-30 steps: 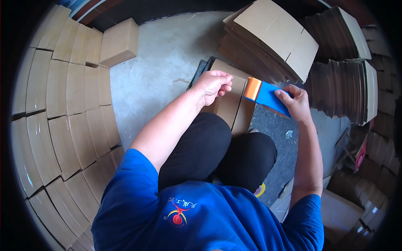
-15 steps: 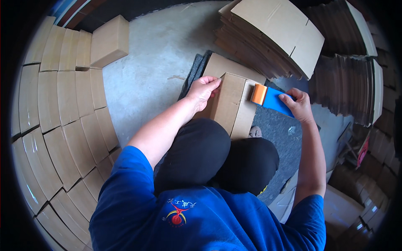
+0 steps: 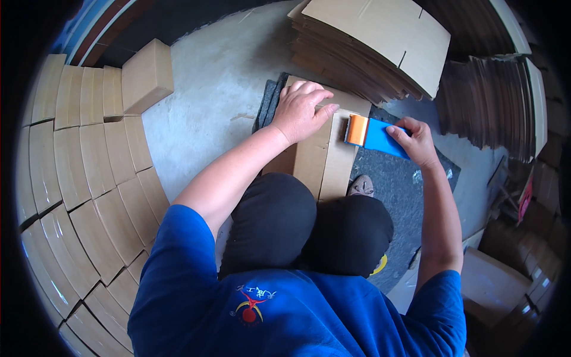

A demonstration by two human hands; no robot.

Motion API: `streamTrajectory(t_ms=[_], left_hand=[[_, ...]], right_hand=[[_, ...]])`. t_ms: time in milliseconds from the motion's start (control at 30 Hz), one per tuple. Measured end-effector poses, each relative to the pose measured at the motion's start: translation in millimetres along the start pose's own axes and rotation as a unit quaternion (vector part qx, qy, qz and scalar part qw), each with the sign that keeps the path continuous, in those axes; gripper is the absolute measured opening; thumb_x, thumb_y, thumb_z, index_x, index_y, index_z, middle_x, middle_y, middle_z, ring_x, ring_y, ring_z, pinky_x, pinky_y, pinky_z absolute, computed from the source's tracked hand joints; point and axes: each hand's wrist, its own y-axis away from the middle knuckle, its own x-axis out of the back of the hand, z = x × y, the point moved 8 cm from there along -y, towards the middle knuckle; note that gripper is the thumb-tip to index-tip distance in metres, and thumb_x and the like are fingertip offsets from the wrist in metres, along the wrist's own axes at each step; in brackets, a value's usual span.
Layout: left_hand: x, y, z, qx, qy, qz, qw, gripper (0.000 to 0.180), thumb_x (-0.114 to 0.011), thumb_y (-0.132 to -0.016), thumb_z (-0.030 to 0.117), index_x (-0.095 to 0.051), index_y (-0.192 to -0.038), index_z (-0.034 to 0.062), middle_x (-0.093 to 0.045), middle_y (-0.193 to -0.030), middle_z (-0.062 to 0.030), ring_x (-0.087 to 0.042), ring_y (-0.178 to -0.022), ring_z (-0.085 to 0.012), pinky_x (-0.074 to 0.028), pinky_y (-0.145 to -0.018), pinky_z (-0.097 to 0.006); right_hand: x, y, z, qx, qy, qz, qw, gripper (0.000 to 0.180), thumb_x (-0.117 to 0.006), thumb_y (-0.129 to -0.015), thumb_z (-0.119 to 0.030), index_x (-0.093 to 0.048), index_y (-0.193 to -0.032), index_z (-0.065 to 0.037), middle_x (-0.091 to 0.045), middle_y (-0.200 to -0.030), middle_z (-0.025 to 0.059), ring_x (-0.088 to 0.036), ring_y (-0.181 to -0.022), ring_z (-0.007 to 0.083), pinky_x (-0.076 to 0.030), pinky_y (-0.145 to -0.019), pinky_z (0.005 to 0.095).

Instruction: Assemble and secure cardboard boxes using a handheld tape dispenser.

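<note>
In front of my knees stands a brown cardboard box (image 3: 310, 163), its top flaps folded in along a lengthwise seam. My left hand (image 3: 302, 110) lies over its far left end, palm down, fingers stretched and the thumb apart from them. At the right, my right hand (image 3: 414, 141) grips a blue tape dispenser (image 3: 380, 137) by its rear end. The dispenser's orange front with a toothed edge points left, close over the box's right flap; whether it touches the cardboard I cannot tell. The box's far corner is hidden under my left hand.
Packed cartons (image 3: 89, 149) are stacked in rows on the left, with a single carton (image 3: 148, 77) on top. Flattened cardboard sheets (image 3: 380, 38) are piled ahead, and more sheets (image 3: 493, 110) stand at the right. A dark mat (image 3: 404, 184) lies under the box.
My left hand has gone from pinching at the box's far corner to lying over that end with fingers spread. The tape dispenser has shifted slightly left. The whole view has tilted a little.
</note>
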Motion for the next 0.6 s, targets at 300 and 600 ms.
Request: streamTrajectory(t_ms=[300,600], left_hand=[[-50.3,-22.1,-31.3,0.098,0.108,-0.197,0.97,0.03,-0.075,-0.081,0.041,-0.071,-0.086,0.0113,-0.065,-0.099,-0.0078,-0.063,-0.097,-0.0241,-0.05,-0.087,-0.037],[-54.9,-23.2,-35.5,0.152,0.219,-0.214,0.94,0.022,-0.077,-0.084,0.025,-0.072,-0.086,0.0043,-0.062,-0.092,-0.0065,-0.059,-0.079,-0.0141,-0.05,-0.075,-0.029]], right_hand=[[17.4,1.4,-6.1,-0.002,0.063,-0.045,0.997,0.055,-0.076,-0.079,-0.053,-0.069,-0.083,0.002,-0.06,-0.063,0.006,-0.058,-0.059,0.0117,-0.05,-0.057,0.03],[51.6,4.5,43.7,-0.049,0.18,-0.04,0.982,0.056,-0.074,-0.076,-0.056,-0.069,-0.077,0.0,-0.062,-0.064,0.0116,-0.064,-0.061,0.0202,-0.051,-0.06,0.0342]])
